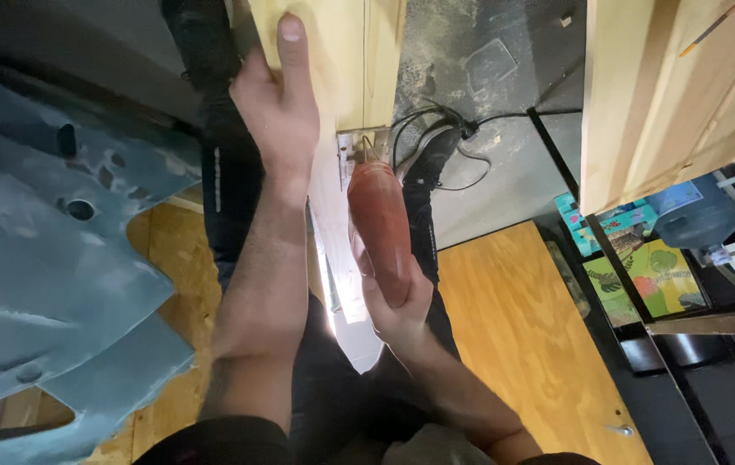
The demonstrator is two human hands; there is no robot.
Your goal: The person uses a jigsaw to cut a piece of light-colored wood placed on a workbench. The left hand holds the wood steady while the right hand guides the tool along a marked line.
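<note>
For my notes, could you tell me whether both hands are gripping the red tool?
No, only the right hand grips the red tool; the left hand presses the pale wooden board.

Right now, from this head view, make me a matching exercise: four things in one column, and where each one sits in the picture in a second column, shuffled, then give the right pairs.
Things:
1. left hand
2. right hand
3. red power tool
4. black cable

Places:
A. lying looped on the grey floor
B. gripped, its nose at the end of the pale wooden board
C. flat on the board, thumb up
D. wrapped round the tool's rear

Pairs: 1-C, 2-D, 3-B, 4-A
</note>
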